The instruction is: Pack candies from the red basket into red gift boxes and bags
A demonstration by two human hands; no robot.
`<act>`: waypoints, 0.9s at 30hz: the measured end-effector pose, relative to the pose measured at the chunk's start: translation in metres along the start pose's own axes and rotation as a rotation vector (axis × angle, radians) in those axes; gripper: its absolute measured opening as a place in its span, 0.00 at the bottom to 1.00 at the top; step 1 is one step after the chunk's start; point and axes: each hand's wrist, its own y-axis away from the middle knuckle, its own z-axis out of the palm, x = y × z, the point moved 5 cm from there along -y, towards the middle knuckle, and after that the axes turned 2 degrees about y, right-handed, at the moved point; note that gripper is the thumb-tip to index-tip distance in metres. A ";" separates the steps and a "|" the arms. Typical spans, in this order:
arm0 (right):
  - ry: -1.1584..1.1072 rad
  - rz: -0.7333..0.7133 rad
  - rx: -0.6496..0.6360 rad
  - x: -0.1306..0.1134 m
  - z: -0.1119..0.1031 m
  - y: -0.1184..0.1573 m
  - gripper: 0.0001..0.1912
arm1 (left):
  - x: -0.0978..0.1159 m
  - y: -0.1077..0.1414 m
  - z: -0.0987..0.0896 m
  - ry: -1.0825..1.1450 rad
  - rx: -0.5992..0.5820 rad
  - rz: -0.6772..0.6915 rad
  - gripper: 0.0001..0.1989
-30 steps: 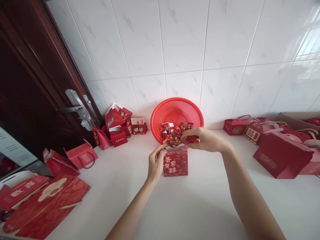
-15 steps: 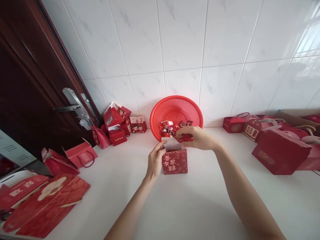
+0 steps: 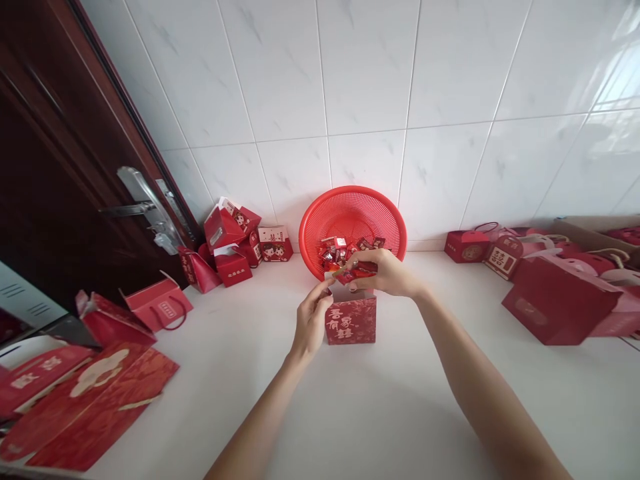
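A red box with pale characters stands upright on the white table, its top open. My left hand grips the box at its left upper edge, thumb and fingers at the rim. Over the box opening, my right hand is closed on red-wrapped candies. Directly behind the box, a red mesh basket leans toward the wall, with more wrapped candies in its lower part. The inside of the box is mostly hidden.
Small red gift boxes cluster at the back left by a door handle. Red bags lie at the front left. More red boxes stand at the right, beside a cardboard carton.
My right hand has shifted slightly left over the box opening, and the candies in its fingers show more. My left hand stays on the box. The view has shifted slightly.
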 end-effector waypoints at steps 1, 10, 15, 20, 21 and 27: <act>0.038 -0.010 0.006 0.000 0.001 0.000 0.09 | 0.000 0.000 0.000 0.000 0.000 0.004 0.21; -0.348 0.002 0.108 -0.002 -0.005 -0.001 0.22 | -0.002 0.001 -0.001 -0.030 0.025 0.006 0.20; -0.506 0.064 0.139 -0.002 0.001 -0.002 0.25 | -0.003 0.001 -0.001 -0.020 0.033 0.003 0.18; -0.334 0.025 0.042 -0.005 0.020 -0.005 0.23 | 0.004 0.002 -0.005 -0.011 0.047 0.121 0.16; -0.276 -0.014 0.030 -0.007 0.022 -0.005 0.21 | 0.006 0.002 -0.006 -0.013 0.060 0.154 0.16; -0.134 -0.107 -0.010 -0.011 0.028 -0.006 0.18 | 0.014 0.004 -0.007 -0.003 0.050 0.263 0.17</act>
